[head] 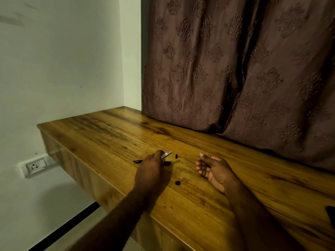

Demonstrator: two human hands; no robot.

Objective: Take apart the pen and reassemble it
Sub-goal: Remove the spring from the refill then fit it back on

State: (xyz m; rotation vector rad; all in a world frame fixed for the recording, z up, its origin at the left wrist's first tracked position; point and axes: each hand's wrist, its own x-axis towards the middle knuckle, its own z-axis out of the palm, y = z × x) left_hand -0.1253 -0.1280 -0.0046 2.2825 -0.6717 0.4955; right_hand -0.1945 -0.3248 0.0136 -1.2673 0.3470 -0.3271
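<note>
Pen parts (pixel 176 156) lie on wooden desk (pixel 199 205); left fingers (pixel 159 154) pinch silver piece (pixel 166 155).

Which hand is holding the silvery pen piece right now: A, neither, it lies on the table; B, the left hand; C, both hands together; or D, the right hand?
B: the left hand pinches the silvery piece; the right hand rests open, palm up.

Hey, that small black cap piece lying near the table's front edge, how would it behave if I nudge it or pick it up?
The small black cap piece looks tiny, so it is probably very light and hard to pinch. It lies on the smooth wooden table, so a nudge would likely send it skidding. If it is round, it could roll toward the front edge; its shape is too small to tell.
</note>
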